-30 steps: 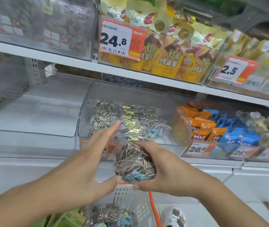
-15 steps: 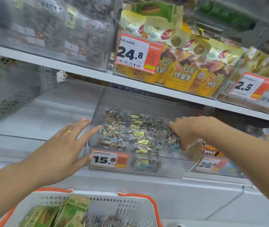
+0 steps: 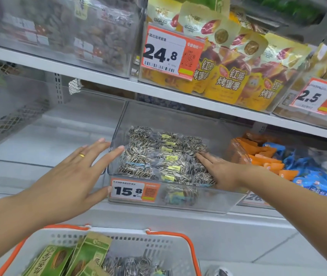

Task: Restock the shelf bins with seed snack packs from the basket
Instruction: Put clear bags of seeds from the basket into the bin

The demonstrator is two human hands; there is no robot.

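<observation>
Landmark: I take the clear bin (image 3: 178,204) with the 15.8 tag (image 3: 134,190) as my reference for every place below.
What changed: a second ago I had a seed pack pinched in my right hand (image 3: 221,172) in front of the bin, over the basket (image 3: 118,239). Half a second ago that hand was reaching into the bin's right side. Now it lies inside the bin with nothing in it.
Right grip: fingers straight and close together, palm down, pressing flat on the seed packs (image 3: 158,156) at the bin's right side. It pinches nothing.
Left grip: my left hand (image 3: 73,174) is spread wide and empty, just left of the bin. Its thumb touches the front left corner, its fingertips reach the left wall, and a ring (image 3: 82,155) shows on one finger.
Task's thing: the pack I carried now lies in the bin among the others; which one it is I cannot tell. One pack sits low against the bin's front wall, right of the tag.
Basket: below the bin, with more seed packs in its bottom and green packs (image 3: 73,257) at its left.
Meaning: I judge this pack placed and being flattened, with the left hand steadying the bin. The basket is not empty, so restocking is unfinished.
</observation>
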